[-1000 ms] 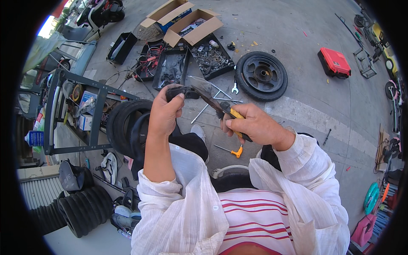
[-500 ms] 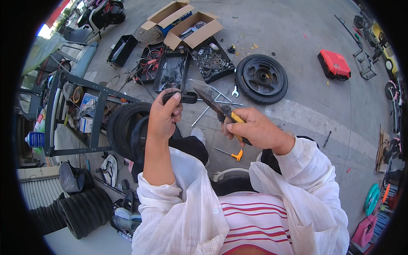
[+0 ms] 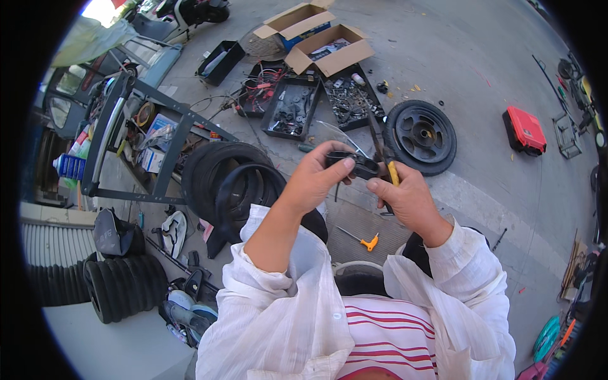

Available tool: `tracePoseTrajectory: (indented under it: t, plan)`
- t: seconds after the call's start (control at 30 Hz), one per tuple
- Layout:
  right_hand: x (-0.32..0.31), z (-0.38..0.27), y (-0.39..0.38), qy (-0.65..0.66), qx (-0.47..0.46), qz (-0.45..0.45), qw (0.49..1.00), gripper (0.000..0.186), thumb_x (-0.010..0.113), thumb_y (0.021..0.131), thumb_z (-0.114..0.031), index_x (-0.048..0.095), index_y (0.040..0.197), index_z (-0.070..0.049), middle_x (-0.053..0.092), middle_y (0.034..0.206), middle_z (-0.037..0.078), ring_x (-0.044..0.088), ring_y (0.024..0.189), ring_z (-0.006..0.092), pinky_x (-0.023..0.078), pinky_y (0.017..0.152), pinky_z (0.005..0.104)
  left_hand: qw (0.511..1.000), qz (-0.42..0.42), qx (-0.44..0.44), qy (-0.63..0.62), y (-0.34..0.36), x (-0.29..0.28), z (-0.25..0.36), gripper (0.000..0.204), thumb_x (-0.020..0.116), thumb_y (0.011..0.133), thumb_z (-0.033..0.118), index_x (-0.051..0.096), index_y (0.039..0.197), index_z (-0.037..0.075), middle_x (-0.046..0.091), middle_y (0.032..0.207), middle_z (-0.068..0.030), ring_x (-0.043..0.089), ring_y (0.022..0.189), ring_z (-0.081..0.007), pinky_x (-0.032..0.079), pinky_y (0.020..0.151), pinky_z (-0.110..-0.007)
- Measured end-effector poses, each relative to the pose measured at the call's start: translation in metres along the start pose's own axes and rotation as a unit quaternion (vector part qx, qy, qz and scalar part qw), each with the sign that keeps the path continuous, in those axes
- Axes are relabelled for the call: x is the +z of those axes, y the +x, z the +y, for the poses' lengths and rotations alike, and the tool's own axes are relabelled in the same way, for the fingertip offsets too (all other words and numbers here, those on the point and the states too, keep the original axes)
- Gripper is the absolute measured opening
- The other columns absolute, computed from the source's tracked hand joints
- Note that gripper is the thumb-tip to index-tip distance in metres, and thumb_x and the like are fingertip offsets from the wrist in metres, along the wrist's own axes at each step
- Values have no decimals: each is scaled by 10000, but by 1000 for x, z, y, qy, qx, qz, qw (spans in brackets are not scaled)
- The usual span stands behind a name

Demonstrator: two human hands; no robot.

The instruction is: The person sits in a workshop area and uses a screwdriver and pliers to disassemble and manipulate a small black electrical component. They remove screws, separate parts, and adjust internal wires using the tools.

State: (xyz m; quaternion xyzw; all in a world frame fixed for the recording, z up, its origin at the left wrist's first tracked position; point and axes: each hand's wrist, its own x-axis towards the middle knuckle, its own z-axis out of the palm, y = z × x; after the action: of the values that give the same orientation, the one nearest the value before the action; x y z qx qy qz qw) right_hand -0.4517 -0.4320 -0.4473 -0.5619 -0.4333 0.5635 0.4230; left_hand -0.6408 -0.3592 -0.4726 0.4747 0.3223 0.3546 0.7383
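Left fingers [image 3: 328, 149]: pinching black part [image 3: 364, 166], jutting toward right fingers [image 3: 380, 185].
Right fingers: wrapped round yellow-handled tool [image 3: 393, 173].
Dark blade [image 3: 377, 136]: beyond right fingers; best angled clear of left thumb [image 3: 342, 167], gripping black part firmly.

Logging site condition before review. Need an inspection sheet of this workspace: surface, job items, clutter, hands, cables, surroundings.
Surface: grey concrete ground, with a paler strip at right.
Job items: black part and yellow-handled tool, both held above the ground; contact between them unclear.
Clutter: orange-handled tool loose near the person; black trays of small parts; open cardboard boxes behind them.
Hands: left hand grips the black part; right hand grips the yellow-handled tool.
Cables: red wires bunched in the leftmost tray.
Surroundings: wheel lying flat ahead; red case at right; black tyres at left.
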Motion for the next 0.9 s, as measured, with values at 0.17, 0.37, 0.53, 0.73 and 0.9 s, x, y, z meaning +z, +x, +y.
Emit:
tracePoseTrajectory:
  t: [0.17,0.37,0.53,0.73,0.9]
  plan:
    - [-2,4,2,13,-29,12,999,308,742,803,-189,602,989,12,597,751,8,516,593,50,446,526,197,997,-72,-12,10,4,4,-4,342,622,909,173,493,1175,1,590,1011,-65,599,887,-130,504,809,-288]
    - [-2,17,14,-117,-120,4,986,219,708,816,-118,576,962,-22,555,740,-24,490,589,46,411,508,212,995,-69,18,74,3,-11,-13,330,619,895,141,505,1171,-1,569,1058,-48,543,992,-116,444,868,-266]
    - [4,14,20,-60,-113,-5,992,197,686,846,-152,579,916,-2,569,702,-3,510,569,62,427,503,225,997,-57,18,47,13,-13,-23,306,590,889,90,499,1169,8,578,1045,-53,566,940,-109,470,832,-254]
    - [9,41,22,27,-65,7,998,202,576,935,-211,582,958,-10,597,772,47,535,593,106,481,521,260,998,-53,43,-2,16,-11,-38,272,618,869,123,521,1094,5,565,842,-33,534,723,-96,450,646,-247]
    - [15,52,7,70,-66,42,994,200,550,951,-229,584,925,-33,577,755,28,540,605,109,470,498,254,994,-105,14,37,14,-13,-44,344,664,875,172,520,1134,-4,579,920,-39,551,782,-97,481,698,-259]
